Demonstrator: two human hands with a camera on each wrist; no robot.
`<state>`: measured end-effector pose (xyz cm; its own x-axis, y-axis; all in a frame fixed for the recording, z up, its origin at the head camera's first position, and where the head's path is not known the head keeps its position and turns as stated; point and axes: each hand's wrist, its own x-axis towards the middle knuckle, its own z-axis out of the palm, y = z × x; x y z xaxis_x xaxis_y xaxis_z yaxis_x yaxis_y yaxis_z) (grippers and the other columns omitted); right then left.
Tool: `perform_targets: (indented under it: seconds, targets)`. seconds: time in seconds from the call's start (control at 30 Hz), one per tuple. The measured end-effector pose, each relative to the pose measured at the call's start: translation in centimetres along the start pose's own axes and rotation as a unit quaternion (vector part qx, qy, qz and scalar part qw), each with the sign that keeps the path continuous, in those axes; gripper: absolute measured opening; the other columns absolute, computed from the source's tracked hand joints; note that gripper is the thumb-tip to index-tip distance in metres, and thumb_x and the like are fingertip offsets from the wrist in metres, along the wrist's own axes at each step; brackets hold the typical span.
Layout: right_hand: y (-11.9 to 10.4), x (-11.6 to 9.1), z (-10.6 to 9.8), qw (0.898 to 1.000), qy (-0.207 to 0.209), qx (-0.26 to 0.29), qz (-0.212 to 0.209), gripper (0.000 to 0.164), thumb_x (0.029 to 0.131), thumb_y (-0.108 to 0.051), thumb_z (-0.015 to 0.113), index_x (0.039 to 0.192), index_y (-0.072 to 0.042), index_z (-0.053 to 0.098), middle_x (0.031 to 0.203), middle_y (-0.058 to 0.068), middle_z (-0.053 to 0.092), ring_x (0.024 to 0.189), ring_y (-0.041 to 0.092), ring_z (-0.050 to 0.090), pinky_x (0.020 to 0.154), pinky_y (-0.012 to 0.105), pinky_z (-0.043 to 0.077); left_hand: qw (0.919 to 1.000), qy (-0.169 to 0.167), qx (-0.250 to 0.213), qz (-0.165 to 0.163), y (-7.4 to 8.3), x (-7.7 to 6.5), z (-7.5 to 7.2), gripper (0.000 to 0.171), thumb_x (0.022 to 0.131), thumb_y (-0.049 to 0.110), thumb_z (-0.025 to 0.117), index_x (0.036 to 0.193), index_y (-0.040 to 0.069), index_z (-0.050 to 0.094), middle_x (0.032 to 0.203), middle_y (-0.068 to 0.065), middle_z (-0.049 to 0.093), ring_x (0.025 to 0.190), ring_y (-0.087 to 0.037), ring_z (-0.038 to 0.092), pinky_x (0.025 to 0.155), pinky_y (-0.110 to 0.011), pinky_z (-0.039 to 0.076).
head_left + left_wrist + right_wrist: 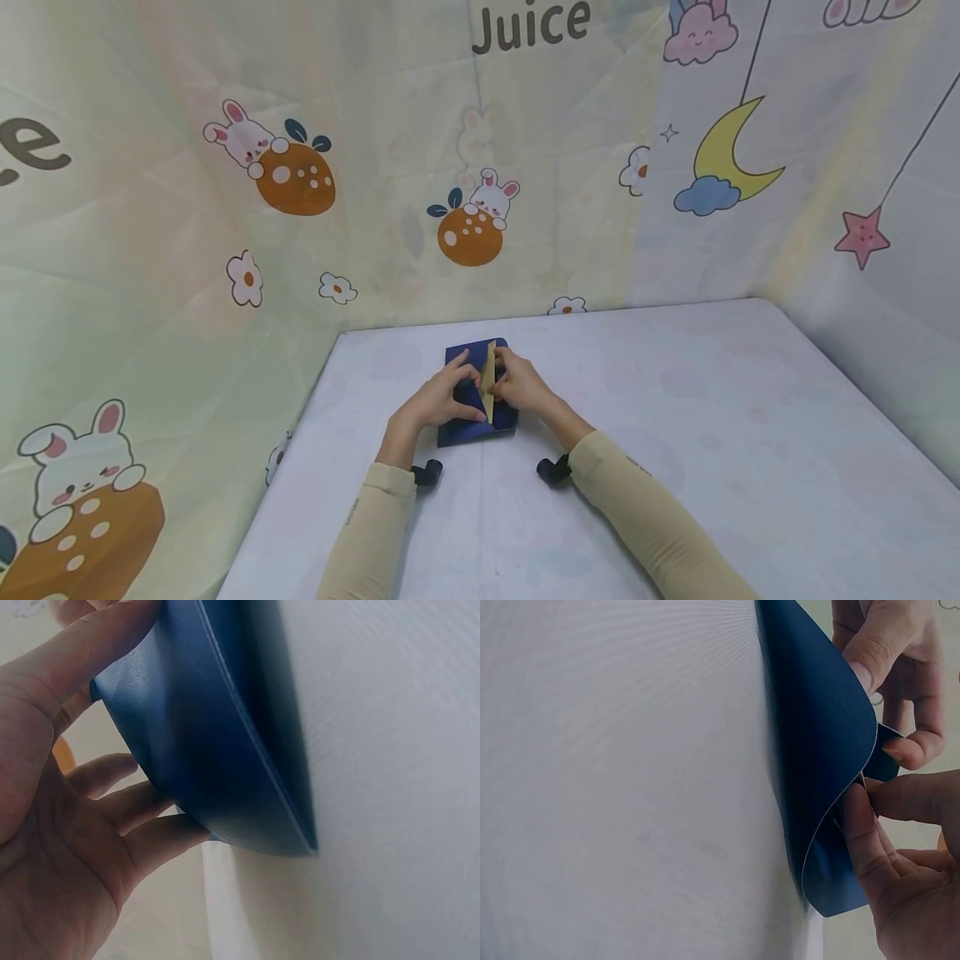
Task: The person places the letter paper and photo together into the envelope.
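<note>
A dark blue folder (468, 432) with a smooth, leather-like surface lies on the table below both hands. Its panel bows upward, and a narrow yellowish sheet (490, 402) shows along the opening. My left hand (438, 400) holds the bowed panel from the left; in the left wrist view the thumb is over the blue panel (180, 727) and the fingers reach beneath it. From the right, my right hand (525, 387) pinches the yellowish sheet at the opening. In the right wrist view its thumb and forefinger (911, 796) meet at the fold, where the blue panel hides part of the grip.
The white-covered table (675, 442) extends widely to the right and toward the front. A printed cloth (390, 208) with rabbits and flowers hangs behind and at the sides. Black wrist cameras (553, 470) sit beside both sleeves.
</note>
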<state>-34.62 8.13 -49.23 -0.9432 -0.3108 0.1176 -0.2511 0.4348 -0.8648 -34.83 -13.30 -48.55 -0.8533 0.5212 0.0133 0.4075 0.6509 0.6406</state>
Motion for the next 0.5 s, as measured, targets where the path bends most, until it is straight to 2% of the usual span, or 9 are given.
perform_targets:
  seconds: [0.23,0.5]
  targets:
    - [-0.06,0.10,0.09,1.000,-0.006,-0.002,0.008,0.068,0.091,0.003,0.074,0.151,0.006,0.042,0.115,0.017,0.072,0.077,0.015,0.073,0.070,0.031,0.061,1.0000,0.001,-0.001,-0.002,0.02,0.03,0.07,0.049,0.074,0.036,0.095,0.106,0.033,0.058,0.175,-0.011,0.017,0.158,-0.044,0.023,0.119,-0.068,0.031]
    - [-0.09,0.22,0.21,0.999,-0.008,-0.034,0.006,0.067,0.090,0.003,0.075,0.150,0.008,0.045,0.114,0.018,0.073,0.081,0.014,0.072,0.078,0.032,0.061,1.0000,0.003,0.002,-0.007,0.04,0.02,0.10,0.050,0.074,0.036,0.095,0.106,0.034,0.058,0.175,-0.009,0.017,0.158,-0.044,0.023,0.119,-0.068,0.031]
